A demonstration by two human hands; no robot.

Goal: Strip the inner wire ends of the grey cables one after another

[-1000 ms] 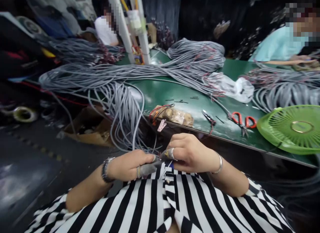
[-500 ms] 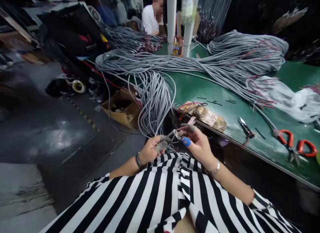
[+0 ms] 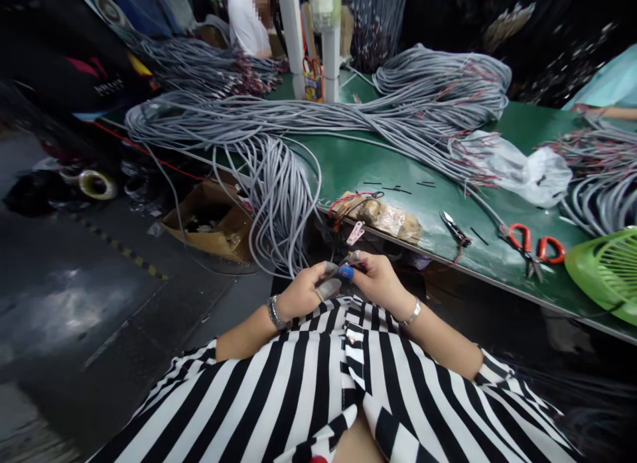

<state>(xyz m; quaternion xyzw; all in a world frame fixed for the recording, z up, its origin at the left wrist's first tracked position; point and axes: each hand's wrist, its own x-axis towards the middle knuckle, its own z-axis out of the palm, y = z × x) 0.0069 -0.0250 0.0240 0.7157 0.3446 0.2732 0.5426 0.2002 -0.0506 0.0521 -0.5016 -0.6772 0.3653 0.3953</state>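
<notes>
Close in front of my striped shirt, my left hand (image 3: 304, 294) pinches a grey cable (image 3: 338, 264) between thumb and fingers, which wear grey finger covers. My right hand (image 3: 374, 280) is closed on the thin wires at the end of this cable, its thumb wrapped in blue. Both hands nearly meet, so much of the cable end is hidden by the fingers. A large bundle of grey cables (image 3: 279, 198) hangs over the table edge just beyond my left hand. A pink clip (image 3: 355, 233) sits at the edge beyond my right hand.
On the green table (image 3: 343, 171) lie a taped block (image 3: 388, 219), small snips (image 3: 454, 229), red-handled scissors (image 3: 535, 249) and a plastic bag (image 3: 542, 176). A green basket (image 3: 604, 270) stands at right. A cardboard box (image 3: 209, 217) is on the floor. A person (image 3: 249, 25) sits across the table.
My view has turned to the right, bringing the green basket and a second person's sleeve into sight. My hands have drawn closer together, with the right fingers now folded over the wire ends.
</notes>
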